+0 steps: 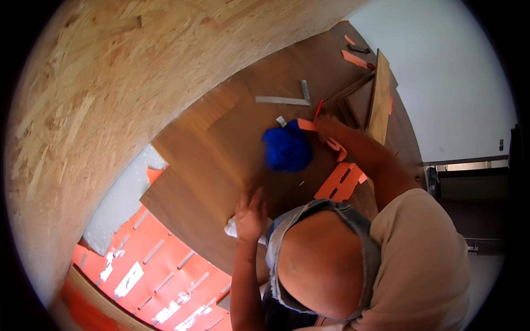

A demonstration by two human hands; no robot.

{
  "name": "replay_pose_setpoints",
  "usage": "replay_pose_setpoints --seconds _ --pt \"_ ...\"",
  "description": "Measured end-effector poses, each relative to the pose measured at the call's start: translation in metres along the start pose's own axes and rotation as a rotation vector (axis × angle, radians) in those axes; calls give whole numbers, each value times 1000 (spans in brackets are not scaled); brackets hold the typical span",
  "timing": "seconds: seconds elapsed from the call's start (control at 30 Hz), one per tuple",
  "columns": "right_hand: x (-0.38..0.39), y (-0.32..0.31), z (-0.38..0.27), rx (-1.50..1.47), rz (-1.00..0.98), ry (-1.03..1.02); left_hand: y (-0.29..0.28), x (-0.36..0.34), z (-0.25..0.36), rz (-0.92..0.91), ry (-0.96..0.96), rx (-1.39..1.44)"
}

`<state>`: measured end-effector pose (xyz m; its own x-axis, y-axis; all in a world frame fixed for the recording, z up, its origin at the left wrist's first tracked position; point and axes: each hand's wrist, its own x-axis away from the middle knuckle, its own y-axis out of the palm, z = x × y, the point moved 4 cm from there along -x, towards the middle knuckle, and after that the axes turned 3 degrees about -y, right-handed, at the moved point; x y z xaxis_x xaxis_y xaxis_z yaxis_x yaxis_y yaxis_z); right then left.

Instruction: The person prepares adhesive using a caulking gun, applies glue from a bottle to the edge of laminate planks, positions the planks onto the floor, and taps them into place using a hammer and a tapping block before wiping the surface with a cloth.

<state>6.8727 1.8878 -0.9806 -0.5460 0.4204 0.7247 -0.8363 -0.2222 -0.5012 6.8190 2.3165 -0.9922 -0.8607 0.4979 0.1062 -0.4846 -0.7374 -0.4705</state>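
Observation:
My right hand (329,128) reaches out over the wooden floor with its fingers closed. A thin red pencil (319,108) sticks up from the fingers. An orange strip (306,124) lies against the fingertips; whether they grip it too is hard to see. Left of it a crumpled blue cloth (287,147) rests on the planks. Nearer me, my left hand (251,216) is slightly blurred, its fingers apart, low over the brown floor planks (204,171) beside a white sock (231,227). My bent knee (326,265) shows through torn jeans.
A metal square (282,100) lies beyond the cloth. At right are a wooden board (380,96) and slotted orange underlay pieces (338,181). Orange underlay (171,270) covers the lower left floor. A chipboard wall (110,83) borders the left, a white wall (452,83) the right.

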Motion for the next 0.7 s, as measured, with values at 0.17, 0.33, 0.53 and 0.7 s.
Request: replay_pose_setpoints --seconds 0.17,0.33,0.53,0.7 --pt "-40 -2 4 -1025 -127 95 -43 7 -17 101 -65 28" --pt "-90 70 79 -1109 401 368 -39 8 -8 93 -56 68" --pt "-85 48 15 -1587 565 624 -78 8 -21 88 -50 -30" --pt "-36 14 -11 -1959 824 462 -106 18 -33 90 -97 21"
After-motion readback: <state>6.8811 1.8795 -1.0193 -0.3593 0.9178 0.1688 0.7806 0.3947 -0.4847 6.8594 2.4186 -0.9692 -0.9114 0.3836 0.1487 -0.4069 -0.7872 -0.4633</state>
